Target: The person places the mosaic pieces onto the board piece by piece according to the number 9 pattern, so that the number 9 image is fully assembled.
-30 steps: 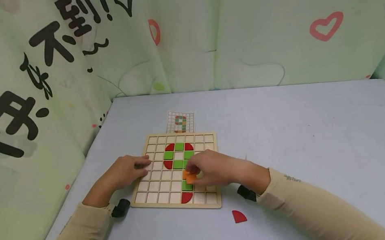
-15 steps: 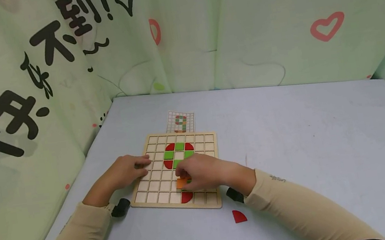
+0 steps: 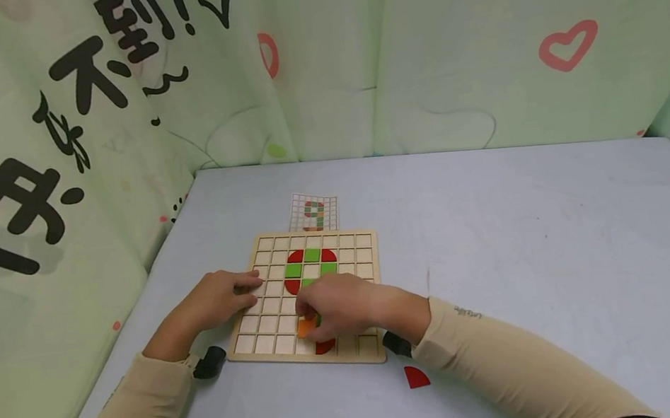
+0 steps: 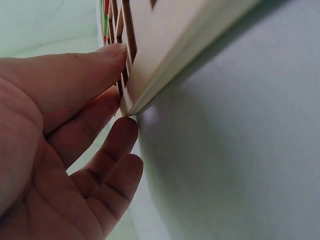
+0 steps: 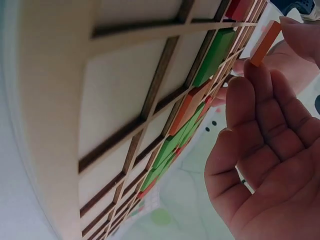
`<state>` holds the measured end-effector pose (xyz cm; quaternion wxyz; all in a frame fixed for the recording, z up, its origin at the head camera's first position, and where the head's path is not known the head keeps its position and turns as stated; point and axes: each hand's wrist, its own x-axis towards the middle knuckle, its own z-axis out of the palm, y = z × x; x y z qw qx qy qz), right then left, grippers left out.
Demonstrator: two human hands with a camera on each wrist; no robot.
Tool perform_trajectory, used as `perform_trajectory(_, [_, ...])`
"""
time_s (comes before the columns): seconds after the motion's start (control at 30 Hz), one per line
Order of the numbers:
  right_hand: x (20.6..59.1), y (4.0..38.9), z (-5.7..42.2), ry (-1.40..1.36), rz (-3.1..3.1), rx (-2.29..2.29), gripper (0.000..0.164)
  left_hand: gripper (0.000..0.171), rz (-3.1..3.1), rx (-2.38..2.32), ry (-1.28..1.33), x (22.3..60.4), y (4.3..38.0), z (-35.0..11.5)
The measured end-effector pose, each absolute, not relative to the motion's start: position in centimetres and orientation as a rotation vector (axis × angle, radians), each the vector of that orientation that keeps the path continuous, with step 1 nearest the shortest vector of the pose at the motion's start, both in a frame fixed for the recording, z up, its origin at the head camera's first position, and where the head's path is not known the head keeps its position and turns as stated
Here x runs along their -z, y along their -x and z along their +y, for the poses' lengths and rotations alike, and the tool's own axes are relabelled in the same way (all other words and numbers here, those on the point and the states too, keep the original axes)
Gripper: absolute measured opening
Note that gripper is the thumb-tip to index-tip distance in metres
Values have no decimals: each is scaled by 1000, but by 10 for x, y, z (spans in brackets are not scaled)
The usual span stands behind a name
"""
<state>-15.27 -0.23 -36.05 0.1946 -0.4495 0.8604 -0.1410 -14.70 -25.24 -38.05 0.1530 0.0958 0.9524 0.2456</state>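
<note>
My right hand (image 3: 348, 303) pinches an orange square tile (image 3: 306, 327) between thumb and fingertips, low over the wooden grid board (image 3: 265, 304). Up close in the right wrist view, the tile (image 5: 266, 42) is held on edge, apart from the board. Green squares (image 3: 294, 270) and red quarter-round tiles (image 3: 292, 286) lie in the cells; another orange tile (image 5: 187, 110) is seated there too. My left hand (image 3: 219, 300) rests at the board's left edge. In the left wrist view its thumb (image 4: 85, 75) touches the board's face, its fingers loosely extended. My right hand hides part of the pattern.
A printed pattern card (image 3: 314, 212) lies beyond the board, partly under its far edge. One loose red quarter-round tile (image 3: 417, 377) lies on the pale table (image 3: 508, 249) at the near right. Printed curtains (image 3: 447, 43) stand behind and to the left.
My right hand has moved left and a little nearer with the orange tile, toward the cells beside the lower red tile. My left hand and the board have stayed still.
</note>
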Motion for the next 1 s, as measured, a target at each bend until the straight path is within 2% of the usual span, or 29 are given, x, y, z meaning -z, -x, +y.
perform_trajectory(1.0, [364,149,-9,1290,2378,290,24,37,2733,-715,-263,382,147,-253])
